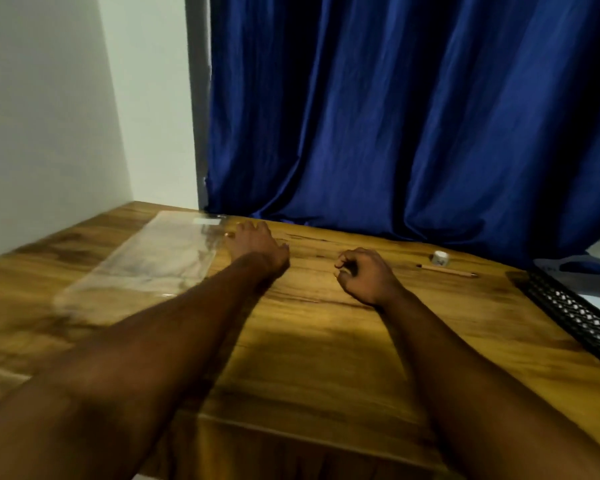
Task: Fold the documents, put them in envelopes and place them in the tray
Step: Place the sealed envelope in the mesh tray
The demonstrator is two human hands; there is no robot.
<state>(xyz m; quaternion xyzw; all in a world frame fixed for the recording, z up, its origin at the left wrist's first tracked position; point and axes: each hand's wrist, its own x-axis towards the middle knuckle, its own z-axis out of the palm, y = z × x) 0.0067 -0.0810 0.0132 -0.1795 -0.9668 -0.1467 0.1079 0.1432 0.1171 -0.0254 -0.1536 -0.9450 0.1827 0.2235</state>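
A clear plastic sleeve (153, 258) lies flat on the wooden table (309, 358) at the left. My left hand (257, 244) reaches across the table, fingers spread flat, beside the sleeve's far right corner; a ring shows on one finger. My right hand (364, 275) hovers over the table's middle with its fingers curled and nothing visible in them. A black mesh tray (575, 317) with something white inside stands at the right edge. No paper documents or paper envelopes can be made out; the frame is blurred.
A pencil (447, 270) and a small white round object (440, 258) lie at the back right of the table. A blue curtain (413, 116) hangs behind the table, with a white wall (49, 116) at the left.
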